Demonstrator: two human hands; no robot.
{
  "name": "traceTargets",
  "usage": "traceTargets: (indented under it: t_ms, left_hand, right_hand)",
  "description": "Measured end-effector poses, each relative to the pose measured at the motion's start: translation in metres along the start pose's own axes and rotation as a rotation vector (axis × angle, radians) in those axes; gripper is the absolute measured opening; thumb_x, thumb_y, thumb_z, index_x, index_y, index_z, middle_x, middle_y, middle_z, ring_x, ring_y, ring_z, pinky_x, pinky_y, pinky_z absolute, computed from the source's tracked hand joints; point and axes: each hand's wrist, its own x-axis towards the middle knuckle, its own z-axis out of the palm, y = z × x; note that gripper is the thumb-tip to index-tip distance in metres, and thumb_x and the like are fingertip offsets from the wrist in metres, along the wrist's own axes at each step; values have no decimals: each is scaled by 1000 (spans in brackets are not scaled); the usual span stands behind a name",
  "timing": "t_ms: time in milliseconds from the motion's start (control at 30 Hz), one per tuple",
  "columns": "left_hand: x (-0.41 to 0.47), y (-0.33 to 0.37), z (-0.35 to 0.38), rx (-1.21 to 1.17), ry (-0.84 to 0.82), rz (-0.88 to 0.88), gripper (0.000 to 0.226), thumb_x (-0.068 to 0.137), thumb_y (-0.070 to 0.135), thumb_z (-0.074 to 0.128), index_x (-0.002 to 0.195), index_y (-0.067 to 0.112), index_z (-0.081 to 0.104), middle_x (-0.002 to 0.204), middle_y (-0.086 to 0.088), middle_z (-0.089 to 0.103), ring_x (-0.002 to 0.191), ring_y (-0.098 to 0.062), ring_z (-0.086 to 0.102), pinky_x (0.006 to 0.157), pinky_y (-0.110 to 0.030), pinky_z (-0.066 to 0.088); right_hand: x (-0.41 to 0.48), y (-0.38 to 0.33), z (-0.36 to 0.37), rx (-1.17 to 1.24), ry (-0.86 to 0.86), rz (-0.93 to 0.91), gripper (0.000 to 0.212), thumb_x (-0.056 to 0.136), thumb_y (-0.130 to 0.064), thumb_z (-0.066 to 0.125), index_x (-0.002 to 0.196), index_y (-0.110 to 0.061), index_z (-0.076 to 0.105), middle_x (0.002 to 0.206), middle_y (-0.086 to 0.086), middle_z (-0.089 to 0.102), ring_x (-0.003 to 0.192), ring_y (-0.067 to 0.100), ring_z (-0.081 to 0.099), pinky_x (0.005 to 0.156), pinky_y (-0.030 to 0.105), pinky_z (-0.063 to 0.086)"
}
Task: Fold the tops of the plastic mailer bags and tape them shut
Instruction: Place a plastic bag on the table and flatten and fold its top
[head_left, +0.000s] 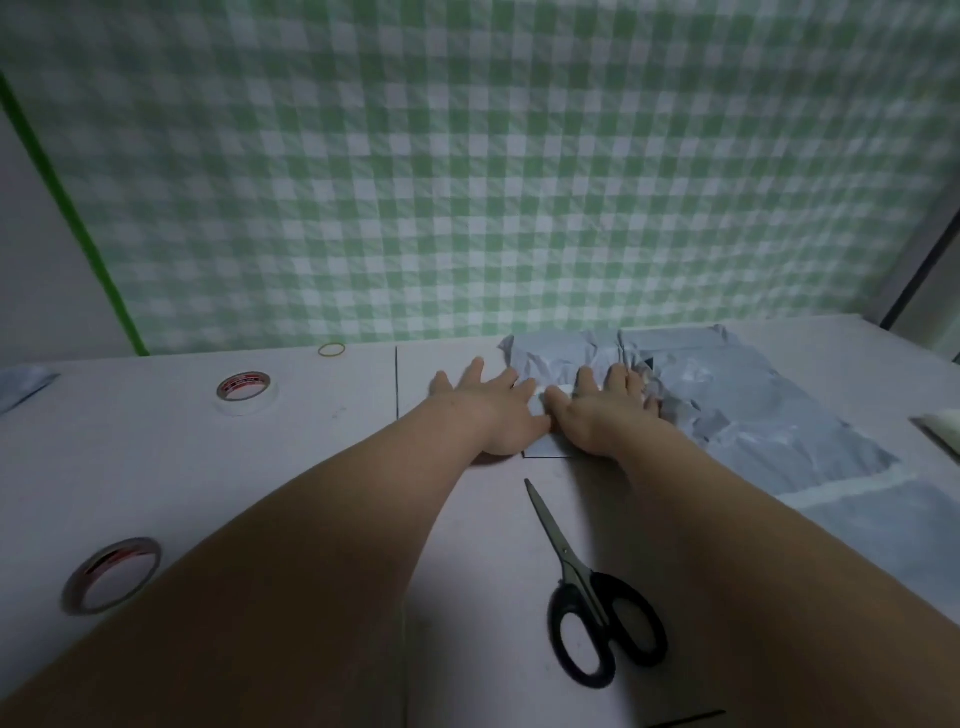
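A crumpled grey plastic mailer bag (556, 358) lies at the back of the table, its near part folded flat. My left hand (491, 405) and my right hand (605, 410) press flat on it side by side, fingers spread and straight. A pale strip of tape (556, 391) shows between the two hands on the fold. More grey mailer bags (769, 415) spread out to the right of my right hand. Neither hand holds anything.
Black-handled scissors (587, 587) lie near my right forearm. A white tape roll (244, 392) sits at the left back, a thinner roll (111, 574) at the near left. A yellow rubber band (331, 349) lies by the green checked wall. Another grey bag (23, 384) is at the far left edge.
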Motion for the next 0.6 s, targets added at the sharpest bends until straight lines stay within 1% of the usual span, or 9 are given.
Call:
traceTargets:
  t_ms: [100,167,200,267,300,367,433,500,600]
  left_hand:
    - [-21,-9,-7,-25,0,38,60,99,52,23,152,27,13,160,2,7,147,-27,-1,115,-53,6]
    - [-40,-20,-13,-89,62,74,53,101,43,30,149,19,29,156,-4,25,143,-26,20,113,-38,18]
    - [-50,-28,-16,-132,111,76,48,101,36,35,144,16,38,152,-6,34,139,-24,30,110,-33,24]
    - [-72,-49,-20,-218,227,41,27,96,20,44,117,14,60,127,-8,54,117,-22,48,98,-28,36]
    - [-84,-62,-21,-247,273,8,16,92,14,45,99,16,59,111,-7,56,102,-20,50,90,-28,39]
    - [-108,-87,-19,-266,348,-85,16,87,8,46,89,23,52,98,-1,50,89,-19,46,81,-28,42]
    - [-131,-113,-11,-257,408,-195,18,86,9,47,88,26,52,100,-2,53,91,-21,50,80,-28,43]
    - [-155,-139,1,-239,447,-324,19,86,10,47,94,23,59,115,-2,59,100,-22,55,79,-29,42]
    - [-193,-181,20,-160,442,-536,36,88,13,49,122,23,59,127,0,54,115,-23,53,83,-30,42]
  right_hand:
    - [-10,-2,-11,-7,-47,-42,69,91,-54,6,142,-13,29,153,18,20,141,38,14,114,50,14]
    - [-24,-10,-22,7,-5,-68,47,100,-34,16,129,-6,42,141,21,40,129,36,37,104,40,33]
    - [-33,-17,-26,11,43,-76,39,102,-27,24,121,-4,48,135,21,46,124,34,44,95,36,37]
    - [-52,-35,-28,1,110,-144,34,101,-24,30,101,-2,57,126,20,55,116,32,51,84,32,37]
    - [-57,-46,-23,7,139,-191,36,100,-25,33,95,-1,59,121,19,59,112,31,53,79,29,37]
    - [-70,-73,-13,31,183,-271,37,96,-26,40,105,1,63,111,14,65,104,30,56,75,28,38]
    - [-89,-102,-2,55,204,-346,31,93,-24,46,103,-5,67,103,11,66,100,28,59,78,29,43]
    - [-109,-132,10,97,206,-410,23,87,-20,49,90,-8,69,92,8,65,90,26,61,68,27,45]
    - [-139,-170,29,97,189,-489,19,83,-19,49,83,-11,66,87,6,62,83,26,60,60,24,39]
